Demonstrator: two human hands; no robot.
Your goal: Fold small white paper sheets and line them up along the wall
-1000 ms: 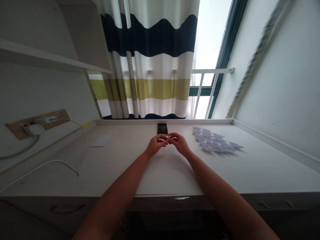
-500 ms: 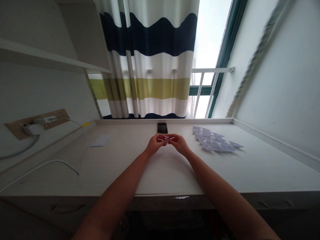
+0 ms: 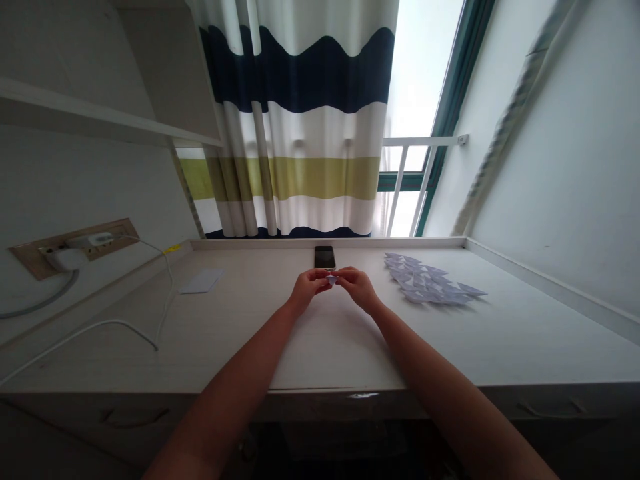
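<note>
A small piece of folded white paper [image 3: 331,280] is pinched between my two hands, above the middle of the desk. My left hand [image 3: 309,288] grips its left side with closed fingers, and my right hand [image 3: 356,287] closes on its right side. The piece shows a pointed lower end; the fingers cover its upper edges. Just beyond my fingertips lies a dark phone [image 3: 325,257]. Off to the right, several folded white paper triangles [image 3: 430,281] lie in an overlapping cluster.
A flat stack of white paper [image 3: 202,281] rests on the left of the white desk [image 3: 250,320]. A white cable [image 3: 165,313] runs across the desk's left side from a wall socket [image 3: 75,247]. A low rim lines the back, below a striped curtain [image 3: 300,133].
The folded paper has turned between my fingers, from a narrow upright edge to a wider face pointing downward. My hands have shifted only slightly.
</note>
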